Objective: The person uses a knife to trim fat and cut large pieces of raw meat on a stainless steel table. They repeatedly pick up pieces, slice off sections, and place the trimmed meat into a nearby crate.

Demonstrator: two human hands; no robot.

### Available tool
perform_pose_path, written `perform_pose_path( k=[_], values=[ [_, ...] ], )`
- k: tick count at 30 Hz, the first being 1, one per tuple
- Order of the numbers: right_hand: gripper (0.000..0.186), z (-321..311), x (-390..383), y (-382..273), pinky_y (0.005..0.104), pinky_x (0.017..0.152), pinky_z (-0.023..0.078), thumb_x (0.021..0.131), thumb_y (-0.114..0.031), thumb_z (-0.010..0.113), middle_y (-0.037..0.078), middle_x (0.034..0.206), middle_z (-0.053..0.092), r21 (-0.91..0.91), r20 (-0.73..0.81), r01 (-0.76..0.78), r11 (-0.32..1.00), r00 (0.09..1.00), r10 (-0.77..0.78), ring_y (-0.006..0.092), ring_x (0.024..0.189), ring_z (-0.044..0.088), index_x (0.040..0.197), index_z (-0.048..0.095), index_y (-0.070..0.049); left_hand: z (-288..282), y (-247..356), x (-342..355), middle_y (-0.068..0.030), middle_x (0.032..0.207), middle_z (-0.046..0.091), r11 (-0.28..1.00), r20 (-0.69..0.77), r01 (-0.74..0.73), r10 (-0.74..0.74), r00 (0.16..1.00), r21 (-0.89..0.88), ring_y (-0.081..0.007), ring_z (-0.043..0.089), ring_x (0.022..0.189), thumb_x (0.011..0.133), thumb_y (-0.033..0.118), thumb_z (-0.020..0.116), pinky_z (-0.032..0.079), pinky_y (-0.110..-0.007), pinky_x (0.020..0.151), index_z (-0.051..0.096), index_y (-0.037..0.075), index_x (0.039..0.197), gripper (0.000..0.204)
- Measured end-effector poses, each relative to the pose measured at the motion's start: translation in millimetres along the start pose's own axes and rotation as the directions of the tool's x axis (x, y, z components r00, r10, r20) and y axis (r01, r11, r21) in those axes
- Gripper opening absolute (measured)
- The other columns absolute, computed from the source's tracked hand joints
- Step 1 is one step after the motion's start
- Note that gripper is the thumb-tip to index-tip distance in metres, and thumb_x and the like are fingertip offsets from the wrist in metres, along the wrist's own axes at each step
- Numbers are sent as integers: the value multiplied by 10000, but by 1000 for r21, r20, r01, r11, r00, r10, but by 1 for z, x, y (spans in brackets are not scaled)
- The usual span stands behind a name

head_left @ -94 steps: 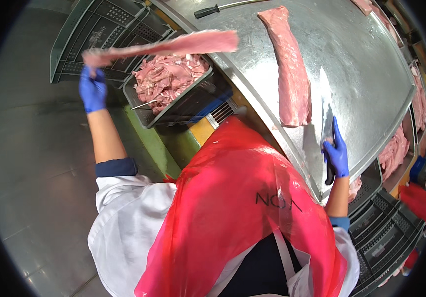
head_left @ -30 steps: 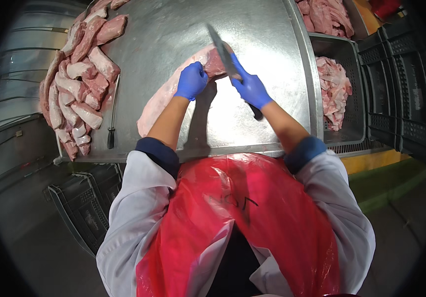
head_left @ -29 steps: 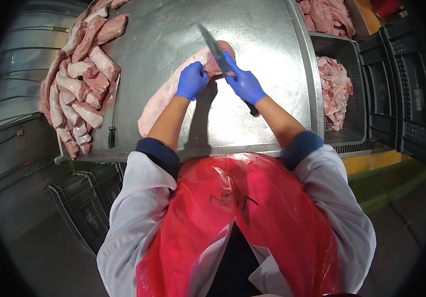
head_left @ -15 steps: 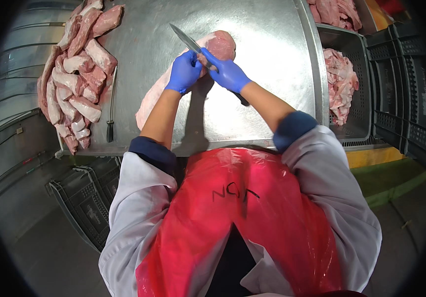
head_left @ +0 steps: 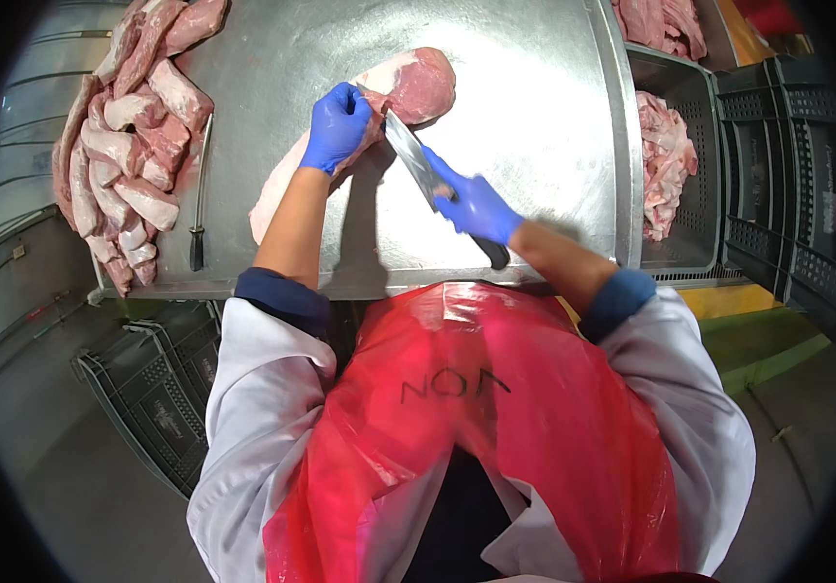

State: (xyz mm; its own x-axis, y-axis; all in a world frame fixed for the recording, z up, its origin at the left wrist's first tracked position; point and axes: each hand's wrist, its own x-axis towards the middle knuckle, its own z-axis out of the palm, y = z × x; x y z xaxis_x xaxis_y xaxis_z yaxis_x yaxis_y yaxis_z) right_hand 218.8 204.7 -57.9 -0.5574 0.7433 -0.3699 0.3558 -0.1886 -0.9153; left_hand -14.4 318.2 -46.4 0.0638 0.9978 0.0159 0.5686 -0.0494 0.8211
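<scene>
A long piece of pale, fatty meat (head_left: 425,85) lies slantwise on the steel table (head_left: 534,136), its rounded pink end farthest from me. My left hand (head_left: 336,128), in a blue glove, is closed at the meat's upper part, pinching its edge; the fingertips are partly hidden. In my right hand (head_left: 479,207), also gloved in blue, is a knife (head_left: 410,154) with a black handle. Its blade points up and left, the tip by the meat just right of my left hand. Whether the tip touches the meat I cannot tell.
Several cut strips of meat (head_left: 126,146) are heaped at the table's left, beside a sharpening steel (head_left: 201,189). Right of the table's raised edge, a dark crate (head_left: 707,209) holds pale trimmings (head_left: 665,165). More black crates (head_left: 797,165) stand farther right, others (head_left: 155,398) at lower left.
My right hand has moved away from my left, down and right, drawing the knife with it; the blade has dropped from above the meat to its right side. My left hand shifted slightly left.
</scene>
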Motion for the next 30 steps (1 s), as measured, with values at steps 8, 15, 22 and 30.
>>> perform_pose_path(
  k=[8,15,22,30],
  values=[
    [762,16,95,-24,370,627,577,955,-149,503,149,801,652,155,-220,131,979,971,-95,227,615,635,1616,151,-294,-12,-18,22,-25,656,570,996,24,-56,54,998,64,-87,492,618,896,150,658,449,-294,575,616,6,807,174],
    [813,28,95,-24,383,699,583,918,-124,527,161,911,706,100,-222,144,985,968,-119,245,687,695,1622,127,-192,-19,-2,18,0,670,590,970,5,-102,105,994,-219,-62,518,629,922,115,632,458,-255,589,617,20,808,150],
    [777,4,66,1,338,637,586,942,-169,545,130,812,684,151,-325,180,972,938,-123,205,597,661,1616,166,-245,-124,-64,-46,-131,841,655,688,23,249,-360,932,682,-236,621,709,885,55,618,500,-331,685,603,-1,961,96],
    [777,-3,125,-30,333,605,584,923,-154,570,127,812,682,108,-227,167,980,964,-139,165,576,643,1609,217,-248,-45,-24,-42,-271,888,661,847,79,-80,45,996,525,-465,660,867,863,194,633,514,-520,745,509,-2,1040,293]
  ],
)
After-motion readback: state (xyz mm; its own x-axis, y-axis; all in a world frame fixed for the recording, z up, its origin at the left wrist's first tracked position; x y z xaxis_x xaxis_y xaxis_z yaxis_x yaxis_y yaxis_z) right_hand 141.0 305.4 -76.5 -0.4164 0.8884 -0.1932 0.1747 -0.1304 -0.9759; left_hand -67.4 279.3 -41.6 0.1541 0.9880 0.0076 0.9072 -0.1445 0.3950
